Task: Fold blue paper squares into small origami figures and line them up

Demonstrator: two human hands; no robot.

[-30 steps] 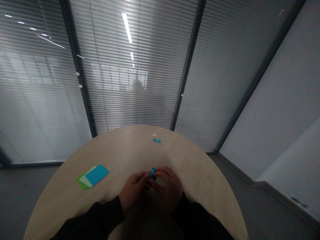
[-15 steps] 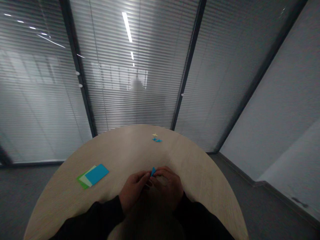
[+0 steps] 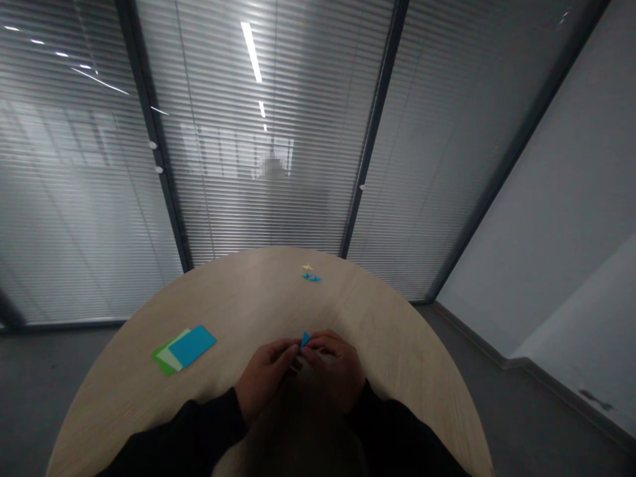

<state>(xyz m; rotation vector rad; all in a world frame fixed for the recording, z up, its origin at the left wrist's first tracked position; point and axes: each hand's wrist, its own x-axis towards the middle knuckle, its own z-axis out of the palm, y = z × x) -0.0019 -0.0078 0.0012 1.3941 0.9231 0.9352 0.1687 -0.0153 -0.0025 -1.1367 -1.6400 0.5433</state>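
Observation:
Between my fingertips is a small folded piece of blue paper (image 3: 305,339), its pointed tip showing above the fingers and its lower part hidden. My left hand (image 3: 265,374) pinches it from the left with thumb and forefinger. From the right, my right hand (image 3: 338,368) grips the same paper, its thumb close to the left thumb. Both hands are low over the near middle of the table. To the left lies a fanned stack of paper sheets, with a blue sheet (image 3: 193,346) on top of pale green and bright green ones.
The round wooden table (image 3: 238,298) curves away in front of me. Near its far edge sit a small yellow folded paper figure (image 3: 307,267) and two small blue paper figures (image 3: 315,279). Beyond stand glass panels with blinds (image 3: 273,212); a white wall (image 3: 556,232) rises at the right.
My right thumb has shifted slightly up and toward the folded blue paper. Both hands keep hold of it, and the things on the table stay where they were.

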